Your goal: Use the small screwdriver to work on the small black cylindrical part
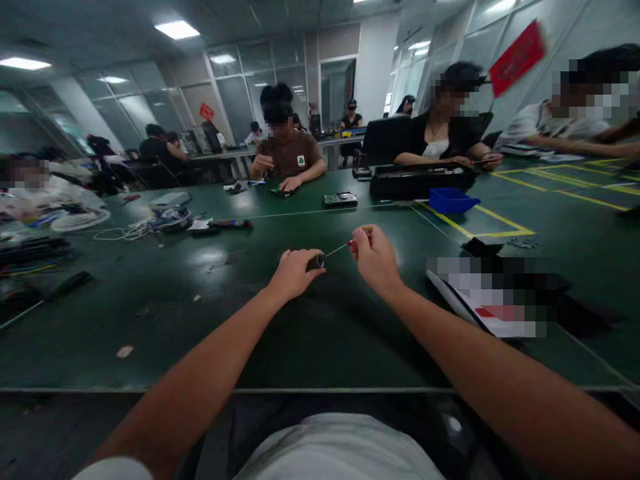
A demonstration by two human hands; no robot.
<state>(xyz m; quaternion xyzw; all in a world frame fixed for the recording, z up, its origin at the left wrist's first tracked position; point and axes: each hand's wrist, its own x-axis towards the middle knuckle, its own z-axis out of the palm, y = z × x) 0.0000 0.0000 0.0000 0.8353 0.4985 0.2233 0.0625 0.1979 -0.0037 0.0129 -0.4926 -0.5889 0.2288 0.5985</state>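
Note:
My left hand [296, 272] is closed around a small dark cylindrical part [316, 262], whose round end faces to the right. Between the fingers and thumb of my right hand [376, 259] is the red handle of a screwdriver [340, 249]. Its thin metal shaft points left, with the tip at or close to the cylinder's end; whether they touch I cannot tell. Both hands are over the green table [320, 347], and my fingers hide most of the cylinder and the handle.
A blue bin [453, 201] stands beyond my right hand, near a long black casing [423, 182] and a metal drive [341, 199]. Papers [480, 303] and black pieces lie at the right. Cables [125, 230] and a dark tool [223, 225] lie left. Co-workers sit across the table.

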